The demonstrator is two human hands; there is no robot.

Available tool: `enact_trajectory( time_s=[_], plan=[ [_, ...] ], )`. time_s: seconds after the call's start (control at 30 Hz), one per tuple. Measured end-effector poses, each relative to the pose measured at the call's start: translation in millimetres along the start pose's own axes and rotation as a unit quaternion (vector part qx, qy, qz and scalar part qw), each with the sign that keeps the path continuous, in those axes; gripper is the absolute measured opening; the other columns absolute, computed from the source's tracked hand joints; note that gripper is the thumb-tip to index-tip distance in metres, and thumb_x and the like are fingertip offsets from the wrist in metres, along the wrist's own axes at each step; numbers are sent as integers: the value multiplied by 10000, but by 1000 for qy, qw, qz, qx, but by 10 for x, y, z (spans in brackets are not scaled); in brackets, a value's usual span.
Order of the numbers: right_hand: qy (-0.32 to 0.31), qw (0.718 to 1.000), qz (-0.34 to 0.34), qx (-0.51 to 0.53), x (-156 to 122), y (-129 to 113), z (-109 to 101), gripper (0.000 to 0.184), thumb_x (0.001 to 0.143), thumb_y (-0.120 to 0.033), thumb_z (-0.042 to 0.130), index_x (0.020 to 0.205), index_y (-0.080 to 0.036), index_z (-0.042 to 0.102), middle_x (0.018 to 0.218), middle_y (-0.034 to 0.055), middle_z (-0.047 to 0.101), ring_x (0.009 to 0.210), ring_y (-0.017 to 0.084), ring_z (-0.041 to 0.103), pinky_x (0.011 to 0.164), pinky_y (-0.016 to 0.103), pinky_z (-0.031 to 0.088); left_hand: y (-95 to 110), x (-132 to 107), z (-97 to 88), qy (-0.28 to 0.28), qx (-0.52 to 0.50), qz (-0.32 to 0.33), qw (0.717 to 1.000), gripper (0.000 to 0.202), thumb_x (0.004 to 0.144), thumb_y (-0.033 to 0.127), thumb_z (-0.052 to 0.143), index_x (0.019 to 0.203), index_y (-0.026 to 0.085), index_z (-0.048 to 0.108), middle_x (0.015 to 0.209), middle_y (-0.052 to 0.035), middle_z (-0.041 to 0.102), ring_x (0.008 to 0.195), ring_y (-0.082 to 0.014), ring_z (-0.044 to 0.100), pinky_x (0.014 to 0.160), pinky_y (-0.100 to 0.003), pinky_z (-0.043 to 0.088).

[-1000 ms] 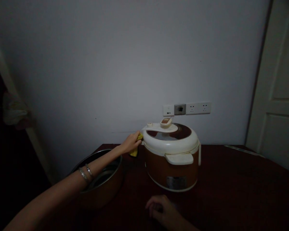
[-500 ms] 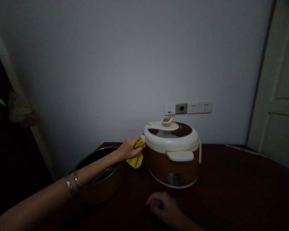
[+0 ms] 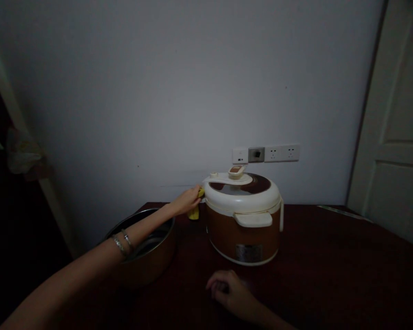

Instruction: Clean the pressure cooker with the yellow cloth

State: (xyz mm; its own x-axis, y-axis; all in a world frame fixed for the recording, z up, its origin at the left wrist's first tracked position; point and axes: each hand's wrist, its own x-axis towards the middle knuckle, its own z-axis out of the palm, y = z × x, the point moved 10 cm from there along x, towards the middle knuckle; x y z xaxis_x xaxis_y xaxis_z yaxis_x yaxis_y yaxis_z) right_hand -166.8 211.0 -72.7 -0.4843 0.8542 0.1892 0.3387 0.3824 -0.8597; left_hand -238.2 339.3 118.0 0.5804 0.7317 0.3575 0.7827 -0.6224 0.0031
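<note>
My left hand (image 3: 188, 200) is closed on a yellow cloth (image 3: 193, 213) and presses it to the left side of the electric pressure cooker (image 3: 242, 224), near the lid's edge. The cooker has a brown body, a cream lid with a dark top panel, and a cream side handle (image 3: 253, 219). Beneath my left forearm stands a round, dark-lined pot (image 3: 154, 263), partly covered by the arm. My right hand (image 3: 230, 292) lies on the table in front of the cooker, its fingers curled in with nothing visible in them.
The dark red table (image 3: 313, 261) runs back to a grey wall. Power sockets (image 3: 281, 153) sit on that wall behind the cooker. A flat strip (image 3: 344, 213) lies at the table's back right, near a white door (image 3: 395, 119). A plastic bag (image 3: 22, 151) hangs at far left.
My left hand has moved up and away from me along the cooker's left side with the yellow cloth, and less of the cloth shows. My right hand stays curled in the same place.
</note>
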Motion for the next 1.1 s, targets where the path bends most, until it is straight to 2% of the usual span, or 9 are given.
enact_trajectory(
  time_s=[0.27, 0.37, 0.53, 0.63, 0.77, 0.87, 0.93, 1.03, 1.1],
  plan=[
    [3, 1000, -23, -14, 19, -24, 23, 276, 662, -60, 492, 820, -128, 708, 712, 26, 643, 664, 119, 545, 636, 216, 400, 205, -245, -221, 40, -5, 22, 999, 199, 822, 227, 427, 1012, 168, 416, 891, -77, 601, 813, -203, 586, 723, -332, 445],
    [14, 999, -33, -29, 28, -6, 16, 277, 657, -59, 494, 812, -138, 711, 731, 25, 655, 673, 117, 548, 646, 215, 400, 420, -380, -189, 9, -7, 57, 998, 212, 814, 223, 434, 1020, 178, 413, 880, -63, 618, 795, -193, 601, 707, -308, 451],
    [-9, 998, -50, -21, 17, -33, 64, 299, 635, -45, 488, 820, -131, 707, 704, 18, 650, 625, 106, 540, 593, 198, 395, 806, -711, 196, -124, 98, 157, 975, 237, 821, 283, 463, 1027, 174, 423, 893, -85, 646, 799, -222, 629, 709, -321, 478],
    [-26, 996, -75, -39, -8, -97, 101, 290, 633, -46, 493, 808, -128, 710, 719, 28, 655, 620, 105, 545, 587, 194, 399, 834, -859, 399, -155, 165, 172, 959, 256, 836, 316, 465, 1032, 155, 433, 870, -108, 654, 776, -246, 640, 696, -352, 498],
    [-48, 989, -99, -97, -37, -166, 138, 286, 649, -70, 516, 838, -133, 721, 745, 44, 666, 646, 115, 558, 628, 207, 415, 851, -1042, 676, -197, 189, 174, 946, 271, 821, 267, 492, 1057, 140, 455, 886, -139, 666, 768, -257, 655, 636, -342, 509],
    [-73, 987, -93, -110, -60, -217, 133, 291, 648, -74, 526, 845, -150, 727, 760, 36, 679, 664, 115, 571, 651, 206, 424, 925, -1281, 1001, -293, 172, 186, 922, 350, 775, 245, 547, 1102, 137, 485, 870, -164, 682, 736, -282, 665, 554, -336, 492],
    [-103, 986, -86, -95, -106, -281, 123, 295, 656, -80, 526, 856, -160, 727, 754, 26, 686, 670, 114, 581, 643, 198, 427, 990, -1441, 1182, -347, 156, 201, 903, 454, 704, 295, 635, 1114, 142, 513, 891, -196, 682, 767, -317, 667, 531, -348, 480],
    [-150, 986, -61, -50, -244, -390, 77, 292, 684, -107, 538, 904, -169, 721, 739, 15, 692, 651, 108, 589, 599, 184, 425, 1039, -1529, 1279, -378, 123, 191, 897, 560, 586, 414, 720, 1075, 187, 570, 904, -208, 682, 795, -346, 665, 517, -358, 462],
    [-160, 987, -26, 0, -356, -436, -10, 248, 722, -161, 565, 923, -166, 711, 751, 20, 697, 651, 105, 600, 595, 183, 432, 1027, -1468, 1207, -384, 98, 151, 906, 521, 567, 469, 715, 1013, 223, 609, 817, -169, 696, 702, -323, 666, 498, -353, 443]
  ],
)
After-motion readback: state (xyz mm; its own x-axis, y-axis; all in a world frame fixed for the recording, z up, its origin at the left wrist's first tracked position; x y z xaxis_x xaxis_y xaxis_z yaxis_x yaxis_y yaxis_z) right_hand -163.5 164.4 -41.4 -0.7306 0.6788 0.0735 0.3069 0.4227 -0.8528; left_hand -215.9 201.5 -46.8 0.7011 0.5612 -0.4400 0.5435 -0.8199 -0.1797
